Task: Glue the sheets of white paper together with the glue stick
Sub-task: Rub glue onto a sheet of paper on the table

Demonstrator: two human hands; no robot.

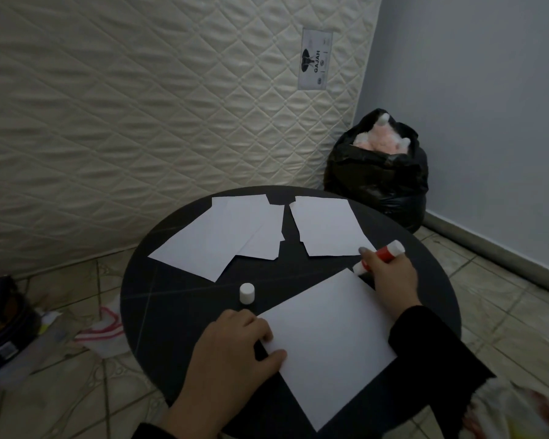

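Head view, items on a round black table (178,315):

- Nearest sheet of white paper (327,337), lying flat and turned cornerwise toward the person.
- Left hand (232,350), fingers curled, thumb and fingertips pressing down on that sheet's left edge; grasping nothing.
- Right hand (390,280) in a black sleeve (431,350), closed around a red-and-white glue stick (381,256). The stick is tilted, its white lower end touching the sheet's far corner.
- Small white cylindrical cap (247,293), upright on the bare table, just beyond the left hand.
- Overlapping white sheets (222,236) at the far left of the table.
- Single white sheet (327,226) at the far right, near the glue stick.

Beyond the table: a cream quilted mattress (140,122) stood on edge, and a black plastic bag (377,175) holding something pink and fluffy.
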